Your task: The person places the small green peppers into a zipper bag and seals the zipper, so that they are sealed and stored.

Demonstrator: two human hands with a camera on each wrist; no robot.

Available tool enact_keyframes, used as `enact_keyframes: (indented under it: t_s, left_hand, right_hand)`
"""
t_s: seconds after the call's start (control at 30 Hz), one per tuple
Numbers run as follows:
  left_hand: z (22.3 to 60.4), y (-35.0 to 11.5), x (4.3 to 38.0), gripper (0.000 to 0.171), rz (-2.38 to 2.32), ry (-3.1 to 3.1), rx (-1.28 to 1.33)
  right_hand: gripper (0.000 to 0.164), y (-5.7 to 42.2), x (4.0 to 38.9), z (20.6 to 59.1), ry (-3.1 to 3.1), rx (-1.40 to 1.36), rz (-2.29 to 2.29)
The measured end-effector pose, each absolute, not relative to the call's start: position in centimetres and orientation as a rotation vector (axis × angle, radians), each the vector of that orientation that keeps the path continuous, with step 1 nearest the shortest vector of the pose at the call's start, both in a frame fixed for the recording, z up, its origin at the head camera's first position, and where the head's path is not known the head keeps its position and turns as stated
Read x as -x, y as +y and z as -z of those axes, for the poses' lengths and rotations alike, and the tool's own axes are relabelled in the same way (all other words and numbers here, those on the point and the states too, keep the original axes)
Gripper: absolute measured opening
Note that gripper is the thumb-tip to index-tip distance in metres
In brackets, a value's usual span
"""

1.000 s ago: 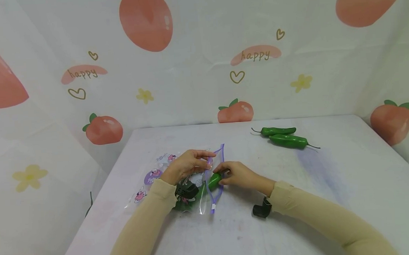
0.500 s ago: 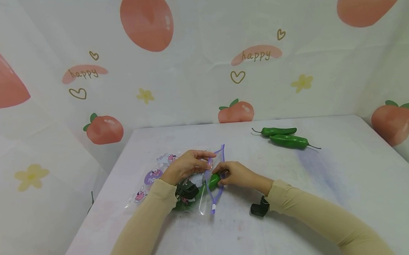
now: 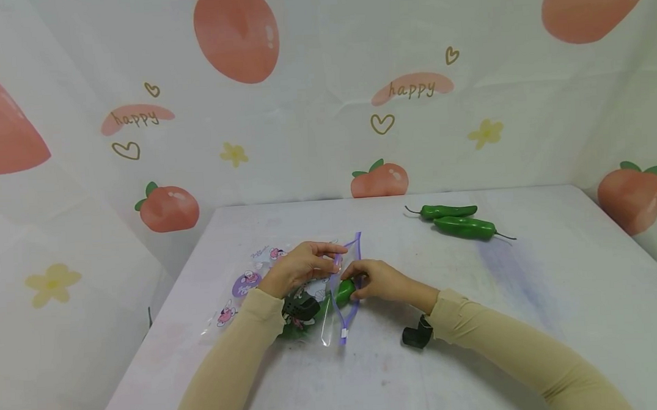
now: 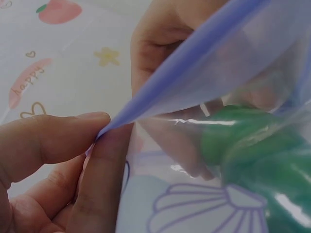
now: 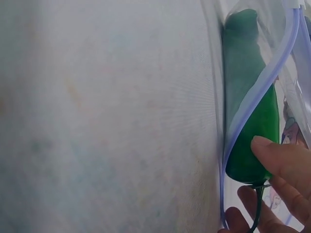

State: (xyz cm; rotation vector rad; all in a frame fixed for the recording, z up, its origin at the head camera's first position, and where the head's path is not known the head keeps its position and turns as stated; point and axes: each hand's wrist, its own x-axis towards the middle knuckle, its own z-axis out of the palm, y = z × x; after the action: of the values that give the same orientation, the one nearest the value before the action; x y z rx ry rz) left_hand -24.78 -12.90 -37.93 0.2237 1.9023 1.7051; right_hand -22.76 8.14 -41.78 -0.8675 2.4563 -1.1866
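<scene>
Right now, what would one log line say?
left hand: pinches bag rim; right hand: holds green pepper partly inside bag; two peppers: on table

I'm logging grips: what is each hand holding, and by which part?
The left hand pinches the bag by its purple rim; the right hand holds a green pepper near its stem end.

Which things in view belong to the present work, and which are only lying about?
In the work:
clear bag, pinched by the left hand
green pepper, held by the right hand

Lying about:
two loose peppers, untouched (perhaps needed later)
</scene>
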Motion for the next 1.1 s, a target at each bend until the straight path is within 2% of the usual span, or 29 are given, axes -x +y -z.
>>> enact_keyframes:
  t_s: [0.33, 0.87, 1.1]
  left_hand:
    - [37.8, -13.0, 24.7, 0.047, -1.705, 1.906, -0.235]
    - [38.0, -12.9, 24.9, 0.046, -1.705, 1.907, -0.21]
    - [37.8, -12.9, 24.8, 0.047, -1.703, 1.912, -0.212]
  right_hand:
    - [0.042, 8.1, 22.7, 41.7, 2.454, 0.86, 1.171]
    - [0.043, 8.6, 22.9, 41.8, 2.47, 0.894, 1.187]
    - [0.042, 9.5, 23.2, 40.8, 2.444, 0.799, 1.251]
